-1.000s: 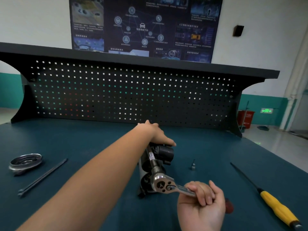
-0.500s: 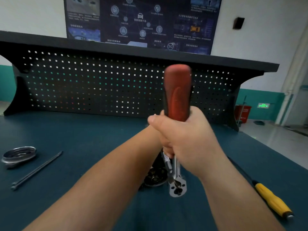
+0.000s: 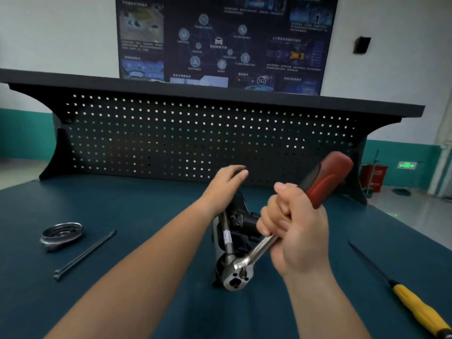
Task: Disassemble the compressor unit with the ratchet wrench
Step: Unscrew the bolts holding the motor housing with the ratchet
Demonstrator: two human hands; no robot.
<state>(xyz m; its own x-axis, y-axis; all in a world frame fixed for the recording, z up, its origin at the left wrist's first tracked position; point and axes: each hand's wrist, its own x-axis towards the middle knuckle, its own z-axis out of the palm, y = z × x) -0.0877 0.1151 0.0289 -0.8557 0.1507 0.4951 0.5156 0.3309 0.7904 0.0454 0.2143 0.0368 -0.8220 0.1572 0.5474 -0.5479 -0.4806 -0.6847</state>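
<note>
Head cam: right hand [image 3: 297,231] is fisted around the ratchet wrench [image 3: 259,253], blocking most of the compressor unit [image 3: 241,223] at frame center. Left hand [image 3: 223,185] rests on its far end, fingers loosely spread. Metal ring [image 3: 61,234] and black rod [image 3: 84,255] lower left, yellow screwdriver [image 3: 413,305] lower right.

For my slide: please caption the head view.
Right hand swings ratchet wrench on compressor unit; left hand steadies it.
</note>
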